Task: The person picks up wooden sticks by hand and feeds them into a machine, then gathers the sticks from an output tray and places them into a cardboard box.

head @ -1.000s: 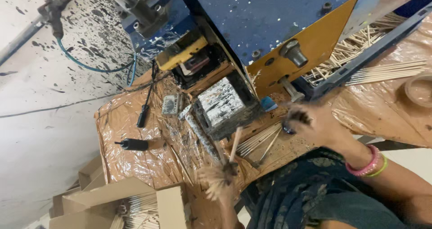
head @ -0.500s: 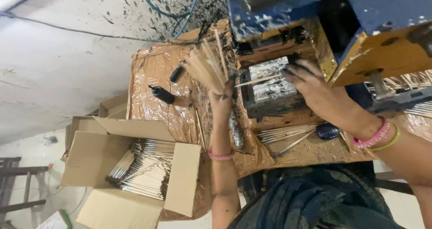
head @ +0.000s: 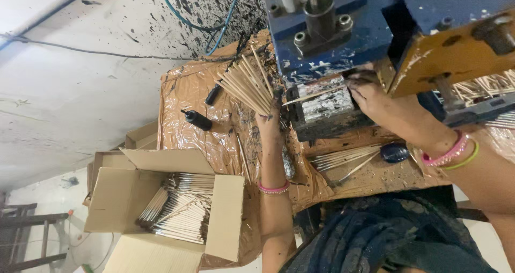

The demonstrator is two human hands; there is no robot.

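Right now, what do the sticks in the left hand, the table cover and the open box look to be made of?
Sticks fanned in the left hand: pale, thin, matte, probably bamboo or wood. Table cover: brown sheet, glossy and wrinkled, looks like plastic film or coated paper. Open box: plain tan corrugated cardboard, matte, folded flaps. Machine body: blue painted metal, chipped and grimy.

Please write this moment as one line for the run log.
left hand: holds sticks fanned | right hand: at press, fingers on mould | box: open, sticks inside
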